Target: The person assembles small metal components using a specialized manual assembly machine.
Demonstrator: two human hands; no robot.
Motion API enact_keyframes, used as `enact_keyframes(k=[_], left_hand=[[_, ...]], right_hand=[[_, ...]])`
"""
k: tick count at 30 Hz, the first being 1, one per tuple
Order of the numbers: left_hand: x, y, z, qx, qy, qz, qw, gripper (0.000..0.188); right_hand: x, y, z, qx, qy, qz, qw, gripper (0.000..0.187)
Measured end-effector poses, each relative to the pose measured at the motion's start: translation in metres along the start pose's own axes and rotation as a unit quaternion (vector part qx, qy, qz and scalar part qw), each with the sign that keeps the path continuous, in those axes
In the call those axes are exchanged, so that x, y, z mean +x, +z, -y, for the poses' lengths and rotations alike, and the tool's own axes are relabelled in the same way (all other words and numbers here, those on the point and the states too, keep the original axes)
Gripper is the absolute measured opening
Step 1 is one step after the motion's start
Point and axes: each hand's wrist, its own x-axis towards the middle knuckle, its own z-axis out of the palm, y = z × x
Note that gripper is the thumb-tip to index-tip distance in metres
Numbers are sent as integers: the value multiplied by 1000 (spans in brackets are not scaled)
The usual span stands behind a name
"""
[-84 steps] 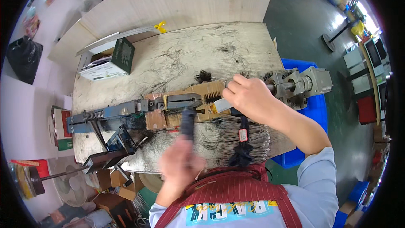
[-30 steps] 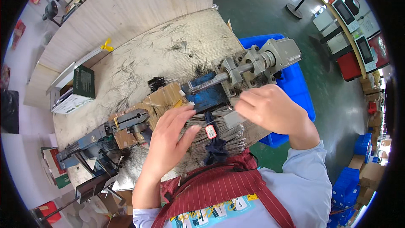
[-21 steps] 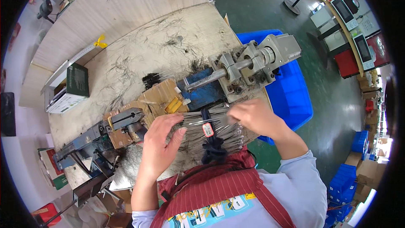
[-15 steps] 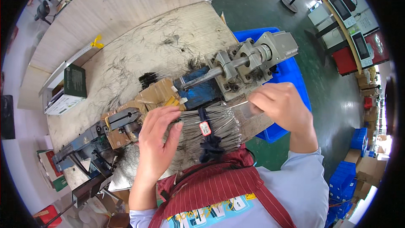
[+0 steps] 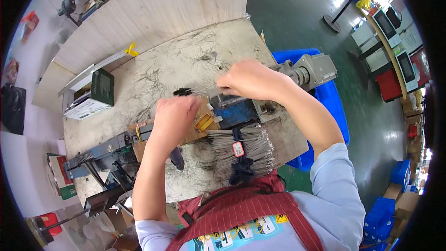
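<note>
My left hand is closed over the clamp end of the machine, left of the cardboard-covered block; anything in its fingers is hidden. My right hand, slightly blurred, is closed above the machine's shaft, and I cannot make out what it holds. Between the hands lie thin wires ending in a tuft of black bristles. A bundle of twisted metal wires rests near me, tied with dark cloth and bearing a red-edged tag. A dark rounded handle shows below my left wrist.
A grey motor sits at the bench's right end, above a blue bin. The machine's long grey rail runs to the left. A green-and-white box stands at the back left, before a wooden partition. Loose bristles litter the bench.
My right hand has moved left and away from me, from beside the wire bundle to above the shaft. My left hand has moved up and closed. The view has shifted slightly.
</note>
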Motion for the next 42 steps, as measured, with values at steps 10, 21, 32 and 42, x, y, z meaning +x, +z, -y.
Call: enact_keyframes(k=[10,21,32,42], left_hand=[[-59,-32,-6,13,17,-15,1000,5],[-152,62,2,-259,-294,-211,896,28],[-141,80,-5,-476,-286,-159,817,33],[-136,-60,8,-545,-326,189,749,45]], right_hand=[[19,51,70,-88,-237,-252,934,15],[78,27,64,291,-70,142,944,22],[60,55,80,185,-94,-60,976,11],[75,42,74,236,-48,56,969,20]])
